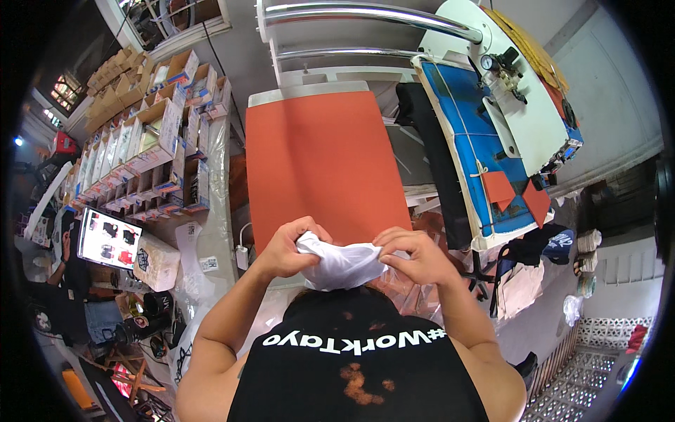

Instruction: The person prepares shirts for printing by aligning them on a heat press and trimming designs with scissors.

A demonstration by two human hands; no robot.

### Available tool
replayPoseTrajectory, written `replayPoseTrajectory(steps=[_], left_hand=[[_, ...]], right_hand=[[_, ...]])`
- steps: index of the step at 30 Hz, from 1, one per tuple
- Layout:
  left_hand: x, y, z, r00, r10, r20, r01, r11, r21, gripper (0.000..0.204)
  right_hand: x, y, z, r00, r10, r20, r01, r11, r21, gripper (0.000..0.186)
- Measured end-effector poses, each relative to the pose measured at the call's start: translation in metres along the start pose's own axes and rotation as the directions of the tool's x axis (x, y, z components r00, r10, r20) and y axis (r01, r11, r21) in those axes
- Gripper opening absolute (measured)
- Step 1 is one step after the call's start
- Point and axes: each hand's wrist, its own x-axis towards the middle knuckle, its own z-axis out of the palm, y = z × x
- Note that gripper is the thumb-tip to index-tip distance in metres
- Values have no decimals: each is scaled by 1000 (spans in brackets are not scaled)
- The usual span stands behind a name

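A bunched white cloth [341, 266] is stretched between my two hands, close in front of my chest. My left hand [293, 246] grips its left end, thumb and fingers closed on the fabric. At the right end my right hand [415, 254] pinches the cloth's edge between thumb and fingers. The cloth sags between them, and folds hide its full shape. Just beyond my hands lies a flat orange-red heat press platen [320, 155], apart from the cloth.
Chrome rails [373, 13] run above the platen's far end. On the right stands a white press head [527, 133] with a gauge, beside a blue board [450, 119]. Stacked open boxes [151, 133] and a lit screen [109, 239] are at left. Clothes [520, 285] hang at right.
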Motion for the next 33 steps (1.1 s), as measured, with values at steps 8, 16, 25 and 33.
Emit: replayPoseTrajectory(steps=[8,16,25,33], left_hand=[[-24,47,-15,999,-26,27,11,887,462,15],[-62,107,-6,996,4,-87,40,867,496,20],[-43,98,40,824,380,-420,-7,748,664,13],[-81,122,-14,777,557,-294,64,394,917,28]], right_hand=[[-6,-24,-53,995,-30,-95,53,967,249,4],[-14,-29,-92,997,10,-80,14,955,296,2],[2,82,63,925,118,362,-310,784,538,15],[-14,64,-12,966,249,-74,-214,924,317,10]])
